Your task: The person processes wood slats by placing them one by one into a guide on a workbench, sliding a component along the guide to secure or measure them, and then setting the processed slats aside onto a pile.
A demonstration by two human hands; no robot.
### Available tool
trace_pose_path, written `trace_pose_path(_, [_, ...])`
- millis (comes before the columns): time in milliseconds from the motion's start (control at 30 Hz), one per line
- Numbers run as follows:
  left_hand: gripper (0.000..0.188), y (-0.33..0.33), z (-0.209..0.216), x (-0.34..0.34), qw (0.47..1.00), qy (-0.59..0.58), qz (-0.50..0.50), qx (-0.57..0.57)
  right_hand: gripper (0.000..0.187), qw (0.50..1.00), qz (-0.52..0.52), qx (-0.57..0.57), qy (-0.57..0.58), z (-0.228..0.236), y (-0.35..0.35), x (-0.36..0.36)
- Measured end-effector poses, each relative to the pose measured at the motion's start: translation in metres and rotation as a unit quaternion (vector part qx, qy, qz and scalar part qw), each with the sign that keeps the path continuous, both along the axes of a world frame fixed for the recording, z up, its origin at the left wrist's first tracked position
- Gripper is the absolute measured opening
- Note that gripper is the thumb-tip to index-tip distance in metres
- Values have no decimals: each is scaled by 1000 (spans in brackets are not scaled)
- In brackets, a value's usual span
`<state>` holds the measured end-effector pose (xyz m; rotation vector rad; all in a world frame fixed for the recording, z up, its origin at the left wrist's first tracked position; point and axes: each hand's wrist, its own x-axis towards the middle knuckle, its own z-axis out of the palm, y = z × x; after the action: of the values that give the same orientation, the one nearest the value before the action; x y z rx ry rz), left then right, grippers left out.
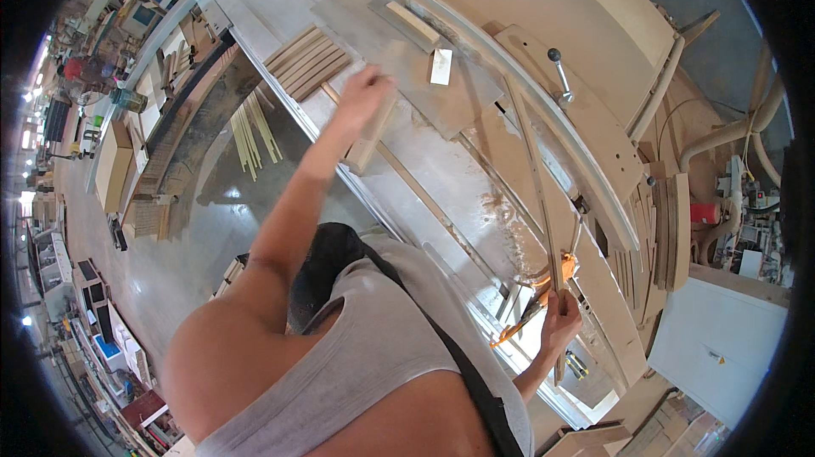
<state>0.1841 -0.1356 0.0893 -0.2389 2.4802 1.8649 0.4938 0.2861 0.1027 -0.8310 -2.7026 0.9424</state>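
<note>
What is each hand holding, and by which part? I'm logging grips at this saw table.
The left hand grips a short wooden strip at its upper end. The right hand holds a long thin slat near its lower end.

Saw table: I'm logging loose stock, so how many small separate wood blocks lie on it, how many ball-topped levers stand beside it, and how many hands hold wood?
Small wood blocks on the saw table: 2, one long, one short pale
Ball-topped levers: 1
Hands holding wood: 2, left hand, right hand
Total: 5
</note>
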Motion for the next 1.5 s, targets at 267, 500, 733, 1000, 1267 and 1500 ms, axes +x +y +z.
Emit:
trace_pose_path(267, [16,177,-177,-98,979,-72,159,101,26,1000,5,12,-29,1,36,0])
trace_pose_path(500, [41,199,-171,-147,971,-67,226,34,24,999,-20,10,-38,-5,50,23])
trace_pose_path(733, [50,215,-110,-91,979,-63,127,143,26,1000,-13,-22,7,-24,52,25])
trace_pose_path(1000, [45,222,-118,-117,961,-25,142,236,23,991,8,84,-102,2,74,1])
trace_pose_path(1267, [48,192,-94,-136,937,-83,170,293,30,988,41,127,-76,8,89,-46])
trace_pose_path(1500, [49,173,-80,-127,944,-87,117,295,26,977,96,175,-70,13,77,-111])
